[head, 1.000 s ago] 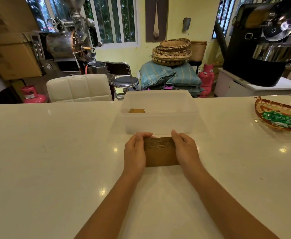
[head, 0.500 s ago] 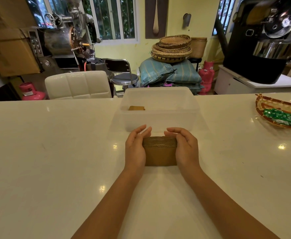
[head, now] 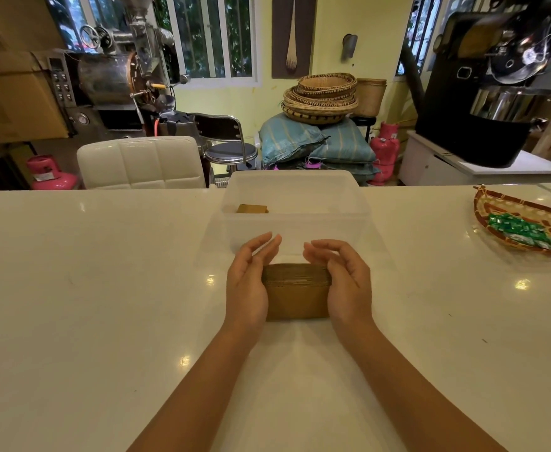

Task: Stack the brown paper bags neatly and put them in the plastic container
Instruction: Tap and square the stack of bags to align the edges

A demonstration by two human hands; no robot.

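Finishing squaring of flat brown paper-bag stack between palms of left grip, right grip, both unclenched; not yet loading translucent rectangular plastic container.

Brown paper bags; translucent plastic container; white table; green sweets; red-patterned woven basket.

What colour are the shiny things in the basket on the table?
Green wrappers; the head view shows them best.

Dim warm indoor light, ceiling-lamp glare spots on glossy table, wide-angle edge bending
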